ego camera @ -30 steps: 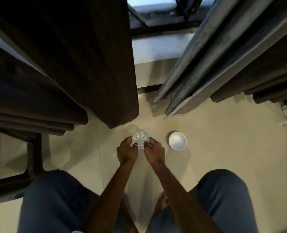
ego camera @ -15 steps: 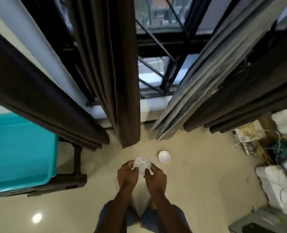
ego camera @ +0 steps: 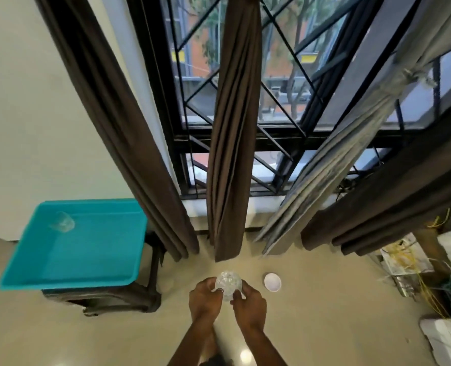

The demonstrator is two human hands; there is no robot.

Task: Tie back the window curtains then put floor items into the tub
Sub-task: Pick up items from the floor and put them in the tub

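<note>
Head view shows me both hands, left hand (ego camera: 205, 297) and right hand (ego camera: 250, 303), clasped around a clear, ribbed plastic cup (ego camera: 228, 283) held above the floor (ego camera: 324, 313), right of the teal tub (ego camera: 71, 249).

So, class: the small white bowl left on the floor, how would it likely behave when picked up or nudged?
The white bowl looks small and shallow, so probably light enough for one hand. It sits upright on smooth, glossy floor, so a nudge would likely slide it rather than tip it. If ceramic, which I cannot tell, it could chip.
</note>
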